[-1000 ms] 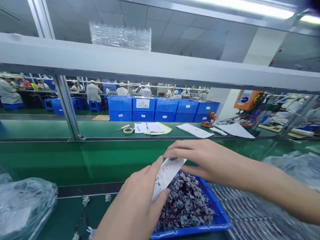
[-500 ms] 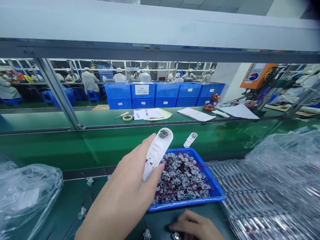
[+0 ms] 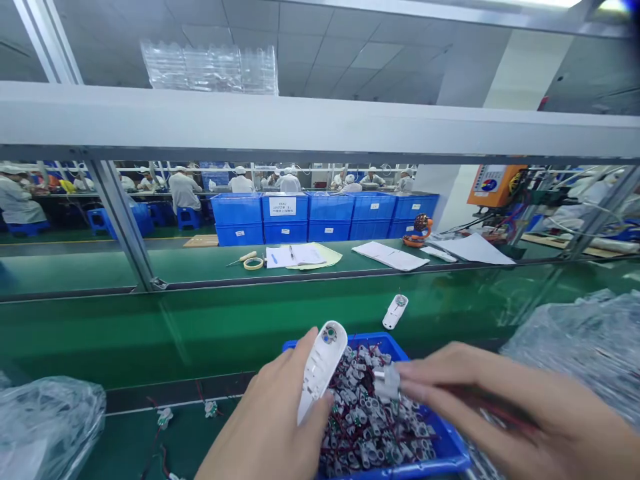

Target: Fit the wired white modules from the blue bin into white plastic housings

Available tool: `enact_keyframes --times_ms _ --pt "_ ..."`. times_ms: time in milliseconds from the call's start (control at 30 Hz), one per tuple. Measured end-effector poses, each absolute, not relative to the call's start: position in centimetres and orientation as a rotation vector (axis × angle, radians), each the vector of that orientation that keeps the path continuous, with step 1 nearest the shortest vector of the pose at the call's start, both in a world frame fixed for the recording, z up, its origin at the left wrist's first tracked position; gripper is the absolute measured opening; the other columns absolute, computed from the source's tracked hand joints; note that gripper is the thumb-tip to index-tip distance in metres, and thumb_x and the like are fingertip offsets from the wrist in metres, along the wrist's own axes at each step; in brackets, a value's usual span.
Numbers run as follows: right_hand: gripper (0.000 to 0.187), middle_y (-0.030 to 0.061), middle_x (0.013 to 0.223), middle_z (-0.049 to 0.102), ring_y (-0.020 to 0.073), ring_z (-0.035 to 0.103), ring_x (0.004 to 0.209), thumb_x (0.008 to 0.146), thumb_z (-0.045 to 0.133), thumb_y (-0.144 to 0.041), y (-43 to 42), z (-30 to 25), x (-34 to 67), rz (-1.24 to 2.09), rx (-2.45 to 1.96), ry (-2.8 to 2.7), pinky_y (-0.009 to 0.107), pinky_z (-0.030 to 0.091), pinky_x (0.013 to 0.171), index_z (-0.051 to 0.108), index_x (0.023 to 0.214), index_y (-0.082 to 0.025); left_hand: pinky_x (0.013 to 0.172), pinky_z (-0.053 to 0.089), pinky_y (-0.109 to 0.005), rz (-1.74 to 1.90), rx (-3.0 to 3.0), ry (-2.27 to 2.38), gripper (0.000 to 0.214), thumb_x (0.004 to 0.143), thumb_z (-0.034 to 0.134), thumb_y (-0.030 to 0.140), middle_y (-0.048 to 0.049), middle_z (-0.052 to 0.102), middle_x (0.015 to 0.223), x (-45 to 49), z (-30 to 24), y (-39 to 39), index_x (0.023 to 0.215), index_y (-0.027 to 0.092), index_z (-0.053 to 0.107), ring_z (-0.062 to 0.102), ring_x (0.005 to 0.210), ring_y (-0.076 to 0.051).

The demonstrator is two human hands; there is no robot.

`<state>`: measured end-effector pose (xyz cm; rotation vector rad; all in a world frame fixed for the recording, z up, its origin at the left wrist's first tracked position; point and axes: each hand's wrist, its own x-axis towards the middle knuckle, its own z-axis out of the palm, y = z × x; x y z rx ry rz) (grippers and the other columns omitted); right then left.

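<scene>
Holding a curved white plastic housing point(image 3: 323, 373) tilted slightly in the left hand point(image 3: 267, 427), the person has that grip clamped around its lower body, above the near edge of a blue plastic tray point(image 3: 443, 443). The housing's ribbed, hollow inner face shows, and a round opening near its top end holds a small green-centred disc. The right hand point(image 3: 505, 407) comes in from the right, its grip pinched together on a small white-and-metal connector point(image 3: 387, 382) with dark red wires, just beside the housing and over the tray. Below lies a jumbled heap of similar wired connectors point(image 3: 373, 433), glossy white cylinders tangled in thin red leads. A smaller white housing point(image 3: 395, 311) lies on the green worktop point(image 3: 165, 440) beyond the tray, and crumpled clear plastic bags point(image 3: 47, 427) bulge at the near left. Farther off, past a grey metal beam point(image 3: 300, 123) with stacked clear plastic trays point(image 3: 210, 70) on top, a second green worktop point(image 3: 175, 273) carries papers point(image 3: 295, 257), a roll of tape point(image 3: 253, 263) and a screwdriver point(image 3: 241, 259). Stacked blue crates point(image 3: 325, 217) stand behind it, and co-workers point(image 3: 183, 190) in white coats and caps sit at long benches under a panelled ceiling point(image 3: 325, 67).
</scene>
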<state>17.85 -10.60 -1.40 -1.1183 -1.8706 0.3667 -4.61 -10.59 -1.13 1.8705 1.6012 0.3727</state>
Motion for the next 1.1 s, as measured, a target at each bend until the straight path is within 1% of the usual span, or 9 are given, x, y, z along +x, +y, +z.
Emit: enact_keyframes --times_ms 100,200,300,367,467,633,867,967,1100 --pt "0.018 -0.0003 0.076 0.080 0.0229 0.075 0.062 0.084 0.068 -0.045 -8.9 -1.8 17.1 0.381 -1.238 -1.783 0.024 0.060 0.053 0.078 0.075 -0.033 0.108 0.046 -0.052 0.310 1.919 1.555 0.066 0.096 0.046 0.036 -0.0117 0.051 0.152 -4.3 -1.2 -10.4 0.159 0.026 0.029 0.051 0.136 -0.037" --pt "0.024 0.0027 0.096 0.081 0.0279 0.078 0.081 0.084 0.062 -0.047 -7.3 -3.8 16.0 0.398 -1.332 -1.764 0.031 0.063 0.066 0.078 0.077 -0.030 0.108 0.046 -0.049 0.291 1.986 1.521 0.067 0.093 0.050 0.028 -0.0123 0.053 0.150 -3.8 -1.4 -9.9 0.157 0.023 0.034 0.056 0.132 -0.036" --pt "0.028 0.0035 0.114 0.078 0.0324 0.077 0.090 0.082 0.056 -0.046 -6.5 -5.4 15.4 0.391 -1.453 -1.808 0.041 0.063 0.076 0.077 0.075 -0.030 0.104 0.049 -0.054 0.169 1.992 1.539 0.069 0.092 0.047 0.025 -0.0133 0.046 0.155 -3.4 -1.7 -9.5 0.159 0.022 0.029 0.055 0.131 -0.040" --pt "0.029 0.0022 0.117 0.076 0.0330 0.077 0.090 0.083 0.053 -0.046 -6.4 -6.0 15.2 0.378 -1.536 -1.815 0.042 0.062 0.074 0.076 0.074 -0.031 0.099 0.052 -0.056 0.122 2.020 1.528 0.072 0.091 0.045 0.025 -0.0160 0.045 0.155 -3.2 -2.0 -9.3 0.159 0.020 0.026 0.060 0.124 -0.042" --pt "0.030 -0.0007 0.119 0.076 0.0327 0.076 0.090 0.086 0.051 -0.049 -6.6 -6.6 14.9 0.370 -1.628 -1.829 0.042 0.061 0.070 0.075 0.079 -0.034 0.091 0.057 -0.055 0.050 2.068 1.518 0.072 0.090 0.044 0.024 -0.0200 0.052 0.149 -3.0 -1.9 -9.3 0.159 0.017 0.027 0.067 0.113 -0.043" --pt "0.028 0.0002 0.107 0.080 0.0302 0.076 0.079 0.088 0.051 -0.048 -6.9 -7.1 14.5 0.295 -1.661 -1.865 0.035 0.056 0.056 0.074 0.081 -0.034 0.089 0.059 -0.049 -0.091 2.103 1.532 0.071 0.088 0.044 0.017 -0.0218 0.057 0.144 -2.7 -1.1 -9.0 0.158 0.014 0.031 0.068 0.112 -0.040" --pt "0.019 -0.0009 0.103 0.080 0.0310 0.076 0.083 0.084 0.054 -0.039 -6.4 -7.5 14.1 0.304 -1.738 -1.929 0.036 0.052 0.060 0.073 0.081 -0.035 0.087 0.060 -0.045 0.062 2.153 1.481 0.069 0.084 0.044 0.014 -0.0235 0.063 0.136 -2.7 -2.0 -9.4 0.153 0.011 0.043 0.071 0.108 -0.038" --pt "0.014 -0.0021 0.097 0.080 0.0315 0.075 0.083 0.082 0.057 -0.037 -6.4 -7.4 14.4 0.374 -1.821 -1.952 0.035 0.050 0.058 0.070 0.079 -0.034 0.090 0.058 -0.048 -0.010 2.160 1.478 0.070 0.086 0.042 0.011 -0.0239 0.062 0.137 -2.4 -1.8 -9.5 0.155 0.011 0.037 0.069 0.109 -0.039" --pt "0.017 0.0005 0.085 0.079 0.0281 0.074 0.073 0.087 0.053 -0.038 -6.7 -6.9 14.9 0.390 -1.734 -1.964 0.032 0.047 0.053 0.064 0.076 -0.032 0.088 0.058 -0.052 -0.107 2.164 1.460 0.072 0.089 0.042 0.013 -0.0245 0.054 0.146 -1.8 -1.2 -9.5 0.159 0.014 0.025 0.068 0.111 -0.042"
